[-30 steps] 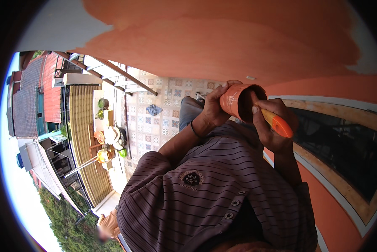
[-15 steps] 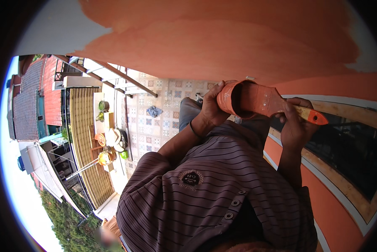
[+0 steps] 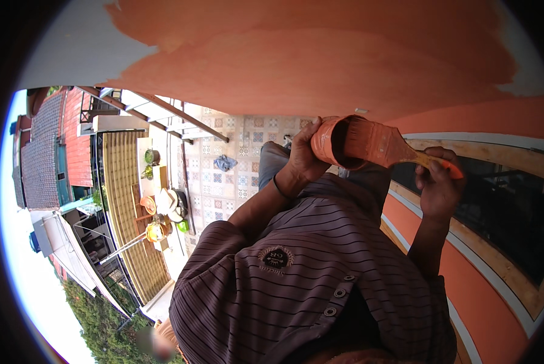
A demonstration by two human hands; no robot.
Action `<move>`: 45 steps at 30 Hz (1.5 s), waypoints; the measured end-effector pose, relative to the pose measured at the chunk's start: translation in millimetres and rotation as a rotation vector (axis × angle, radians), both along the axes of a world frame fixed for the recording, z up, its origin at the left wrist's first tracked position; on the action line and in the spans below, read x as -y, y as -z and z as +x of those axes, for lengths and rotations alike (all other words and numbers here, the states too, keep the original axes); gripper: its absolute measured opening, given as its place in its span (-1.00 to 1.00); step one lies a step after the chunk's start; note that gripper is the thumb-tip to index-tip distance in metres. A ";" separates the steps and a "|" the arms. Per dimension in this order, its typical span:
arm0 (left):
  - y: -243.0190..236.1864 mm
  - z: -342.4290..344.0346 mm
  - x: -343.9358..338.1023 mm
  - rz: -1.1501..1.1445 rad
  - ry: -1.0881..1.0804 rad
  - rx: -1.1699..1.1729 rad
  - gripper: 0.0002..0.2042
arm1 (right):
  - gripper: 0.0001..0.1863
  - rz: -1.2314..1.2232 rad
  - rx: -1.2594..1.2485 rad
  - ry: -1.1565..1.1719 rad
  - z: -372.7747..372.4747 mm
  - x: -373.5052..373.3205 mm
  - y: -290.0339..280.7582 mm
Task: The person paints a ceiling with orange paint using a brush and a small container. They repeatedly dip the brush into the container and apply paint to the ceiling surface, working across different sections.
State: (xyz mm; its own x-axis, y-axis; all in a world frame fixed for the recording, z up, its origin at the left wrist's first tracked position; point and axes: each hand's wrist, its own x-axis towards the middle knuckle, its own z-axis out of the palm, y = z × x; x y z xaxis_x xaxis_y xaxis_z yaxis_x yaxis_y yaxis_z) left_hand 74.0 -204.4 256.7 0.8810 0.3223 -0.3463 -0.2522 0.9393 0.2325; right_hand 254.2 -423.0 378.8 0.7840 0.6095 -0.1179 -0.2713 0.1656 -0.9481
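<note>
My left hand [image 3: 306,151] is wrapped round an orange paint cup [image 3: 328,143], tilted so its mouth faces right. At that mouth lies the wide, paint-coated head of a paintbrush [image 3: 378,144], its bristle end just inside the rim. Fingers of my right hand [image 3: 439,185] close on the brush's handle, which is yellowish with an orange-red end. Ahead of both hands is a wall [image 3: 320,67] with fresh orange paint over a pale grey surface. How much paint the cup holds is hidden.
A wood-framed window [image 3: 496,194] lies close on my right. To the left stands a ladder [image 3: 157,115] on patterned floor tiles [image 3: 217,194], with a crumpled blue cloth [image 3: 224,162] nearby. Potted plants [image 3: 152,156] and a yellow bucket [image 3: 157,232] are farther left.
My right hand has shifted its hold toward the end of the handle and turned the brush slightly. My left hand and the cup have barely moved.
</note>
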 end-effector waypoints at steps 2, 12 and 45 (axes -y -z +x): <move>0.1 0.4 -0.5 0.007 0.011 0.028 -0.41 | -0.77 -0.021 -0.026 -0.032 6.6 5.8 2.3; 0.3 0.1 -0.1 0.019 0.022 0.030 -0.40 | -0.65 -0.354 0.138 -0.243 25.3 25.0 -23.2; 44.2 0.8 -17.2 -0.333 0.128 0.324 -0.43 | -0.67 -0.422 1.022 -0.158 -30.9 1.3 27.7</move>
